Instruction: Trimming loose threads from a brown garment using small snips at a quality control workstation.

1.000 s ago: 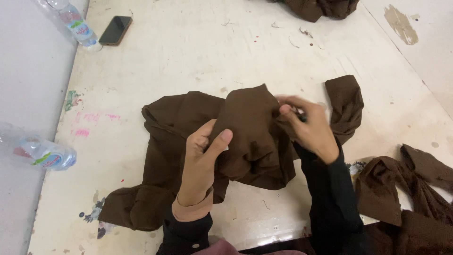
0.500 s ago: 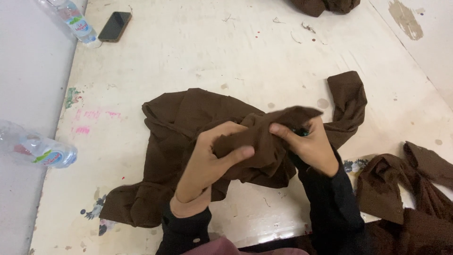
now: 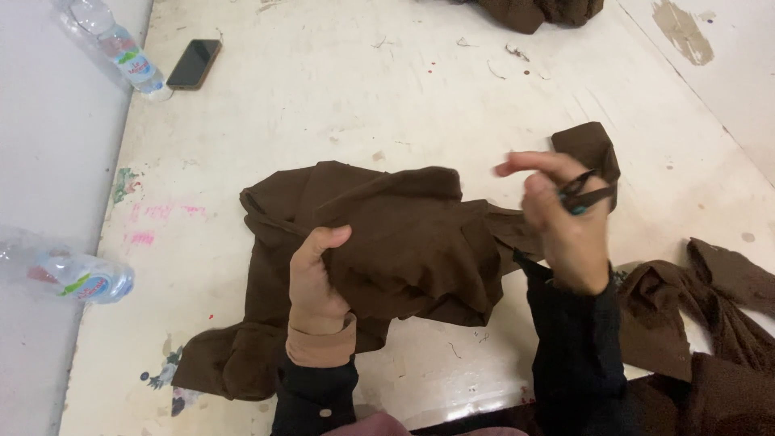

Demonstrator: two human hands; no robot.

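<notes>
I see my left hand (image 3: 316, 284) closed in a firm grip on a bunched fold of the dark brown, soft fabric garment (image 3: 379, 250), which lies crumpled across the middle of the scuffed white desk (image 3: 339, 97). My right hand (image 3: 561, 214) is raised just beside the cloth, fingers closed around small dark scissors (image 3: 583, 192). The cloth looks light, limp and non-slippery; I judge a gathered fold or seam edge the best hold.

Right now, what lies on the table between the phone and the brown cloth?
Head view: only bare, stained tabletop lies between phone and brown cloth.
</notes>
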